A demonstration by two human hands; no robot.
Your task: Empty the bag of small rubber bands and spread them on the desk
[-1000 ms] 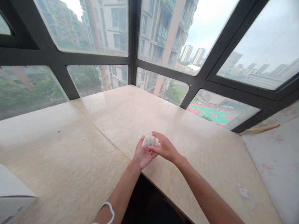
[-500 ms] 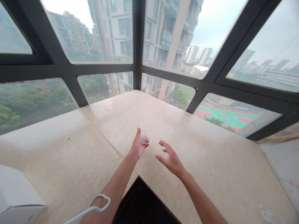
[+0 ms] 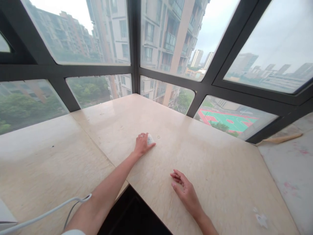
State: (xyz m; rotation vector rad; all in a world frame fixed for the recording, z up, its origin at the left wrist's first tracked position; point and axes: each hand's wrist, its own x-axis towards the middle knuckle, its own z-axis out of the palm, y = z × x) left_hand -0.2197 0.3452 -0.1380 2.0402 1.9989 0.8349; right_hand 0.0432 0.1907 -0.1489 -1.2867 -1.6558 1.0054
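A: Okay, small pale packet (image 3: 150,139), where is it?
B: Down on the surface (image 3: 220,169), far middle, at the fingertips of the left hand (image 3: 142,143). The grip pinches it with thumb and forefinger, other fingers flat.
A: Anything next to it?
B: Tiny ring-shaped thing (image 3: 158,137) just beside it on the right, not touching.
A: Right hand (image 3: 185,192)?
B: Near edge of the surface, well apart from the packet, only bare surface between. Its grip holds nothing, fingers loosely together, lying flat.
A: Rest?
B: White cable (image 3: 49,212) by the left forearm, white box corner (image 3: 5,219) lower left, wooden stick (image 3: 281,138) on the ledge far right. Packet contents too small to tell.
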